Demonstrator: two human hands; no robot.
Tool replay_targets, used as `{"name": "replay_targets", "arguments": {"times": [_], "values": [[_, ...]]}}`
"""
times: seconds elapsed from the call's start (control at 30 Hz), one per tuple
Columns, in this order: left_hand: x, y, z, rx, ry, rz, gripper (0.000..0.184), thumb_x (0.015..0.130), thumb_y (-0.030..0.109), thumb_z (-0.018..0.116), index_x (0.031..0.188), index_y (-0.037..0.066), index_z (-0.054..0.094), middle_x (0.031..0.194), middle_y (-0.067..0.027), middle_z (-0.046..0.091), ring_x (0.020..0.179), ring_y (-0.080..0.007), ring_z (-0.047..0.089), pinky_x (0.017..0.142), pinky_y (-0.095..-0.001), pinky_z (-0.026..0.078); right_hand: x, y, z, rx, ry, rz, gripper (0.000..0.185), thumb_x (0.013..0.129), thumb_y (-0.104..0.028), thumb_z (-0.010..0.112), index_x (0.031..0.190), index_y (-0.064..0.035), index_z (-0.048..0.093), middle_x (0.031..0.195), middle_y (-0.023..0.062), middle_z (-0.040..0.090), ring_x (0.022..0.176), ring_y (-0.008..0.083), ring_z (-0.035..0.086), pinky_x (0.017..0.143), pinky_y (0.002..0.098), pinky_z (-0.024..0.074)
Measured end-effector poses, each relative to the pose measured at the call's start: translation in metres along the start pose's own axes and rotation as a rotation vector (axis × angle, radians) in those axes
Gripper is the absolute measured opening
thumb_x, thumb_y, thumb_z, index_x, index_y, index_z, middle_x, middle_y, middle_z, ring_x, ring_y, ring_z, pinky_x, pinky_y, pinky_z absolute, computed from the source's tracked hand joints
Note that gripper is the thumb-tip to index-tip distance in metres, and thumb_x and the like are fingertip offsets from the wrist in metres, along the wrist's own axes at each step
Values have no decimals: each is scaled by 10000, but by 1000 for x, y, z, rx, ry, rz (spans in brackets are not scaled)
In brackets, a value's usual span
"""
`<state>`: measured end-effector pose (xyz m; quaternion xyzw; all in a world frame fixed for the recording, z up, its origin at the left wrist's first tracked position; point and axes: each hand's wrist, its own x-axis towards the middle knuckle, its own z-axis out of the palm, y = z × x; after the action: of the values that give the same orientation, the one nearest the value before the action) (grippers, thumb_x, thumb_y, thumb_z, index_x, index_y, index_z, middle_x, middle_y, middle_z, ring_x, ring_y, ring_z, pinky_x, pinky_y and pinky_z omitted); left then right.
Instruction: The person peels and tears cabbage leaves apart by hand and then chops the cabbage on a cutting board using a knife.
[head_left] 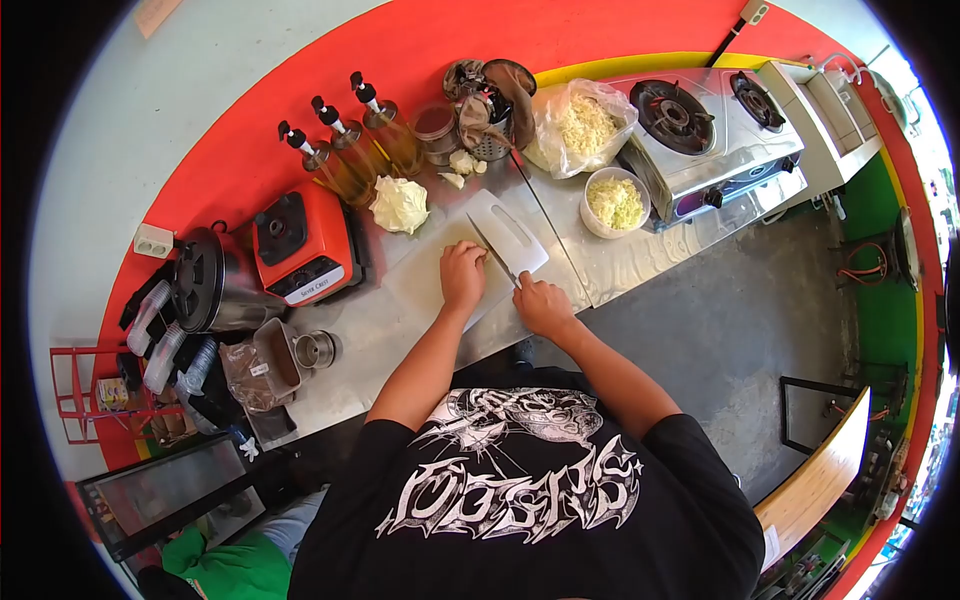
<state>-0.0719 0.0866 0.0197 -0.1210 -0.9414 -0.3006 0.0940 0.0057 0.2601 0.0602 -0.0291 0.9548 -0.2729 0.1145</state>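
Slicing seems underway: the right hand [545,307] grips the knife [489,239], the left hand [464,274] curls, hold unclear; the next stroke likely wants clearance.

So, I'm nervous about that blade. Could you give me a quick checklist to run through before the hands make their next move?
1. Knife held at its handle end by the right hand: ok.
2. Left hand well away from the blade: not ok, it looks very near.
3. White cutting board beneath the knife: ok.
4. Board secured against sliding: cannot tell.
5. What lies under the left hand's fingers: cannot tell, too small and partly hidden.
6. Round tub of pale shreds upright and off the board: ok, it stands to the right, near the stove.
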Motion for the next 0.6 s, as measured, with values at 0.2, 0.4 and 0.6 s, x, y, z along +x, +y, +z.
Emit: {"name": "replay_targets", "arguments": {"times": [0.2, 0.4, 0.6], "values": [[7, -2, -5, 20, -13, 44, 154, 833, 14, 655, 936, 75, 752, 1002, -72, 705, 987, -295, 621, 870, -410, 454, 4, -12, 3, -112, 9, -53, 295, 1009, -294, 506, 1014, 0, 529, 729, 239, 682, 700, 438, 693, 654, 542, 557], [3, -6, 2, -83, 23, -13, 133, 834, 5, 647, 924, 33, 741, 995, -115, 689, 1001, -317, 632, 866, -416, 495, 2, -11, 15, -192, 73, -55, 280, 1030, -294, 493, 991, -20, 532, 677, 191, 683, 638, 385, 702, 589, 485, 567], [4, -5, 4, -59, 45, -34, 96, 838, 23, 653, 887, 33, 736, 974, -119, 675, 955, -327, 636, 849, -419, 505, 11, -18, 30, -186, 59, 22, 285, 1033, -297, 494, 980, -19, 530, 688, 190, 691, 650, 367, 712, 572, 463, 568]]}}
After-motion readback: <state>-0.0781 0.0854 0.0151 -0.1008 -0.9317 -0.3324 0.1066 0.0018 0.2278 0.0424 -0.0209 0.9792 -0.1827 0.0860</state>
